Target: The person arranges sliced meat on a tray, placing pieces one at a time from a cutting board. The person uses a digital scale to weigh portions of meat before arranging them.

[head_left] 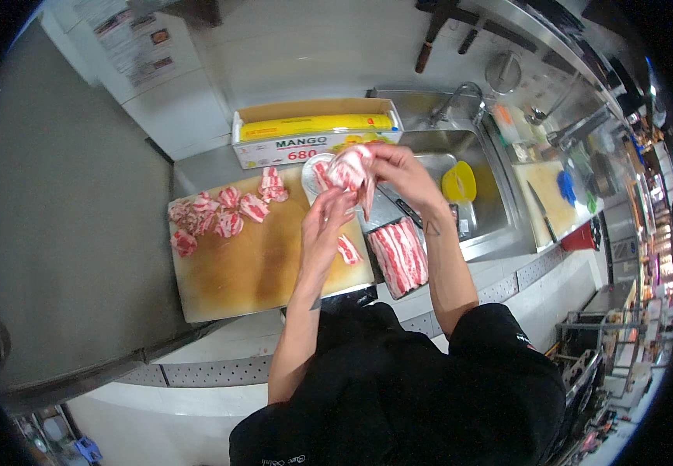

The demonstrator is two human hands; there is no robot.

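My right hand (402,177) is closed on raw pork belly slices (350,167), raised above the right end of the board. Below them my left hand (327,221) has its fingers curled against the slices' lower edge, so both hands hold the meat. Part of a round white plate (308,185) with a slice on it shows behind the meat. Several folded bundles of pork belly (229,199) lie on the large cutting board (251,272), mostly at its far left. A single strip (349,250) rests beside my left wrist. To the right, a black tray of pork belly slices (400,256) sits near the counter's edge.
Behind the board stands an open carton (274,151) holding a long yellow box (317,126). A steel sink (485,210) with a yellow bowl (459,182) is at right. A knife (408,208) lies near the tray; another knife (542,210) lies on a smaller board (526,182).
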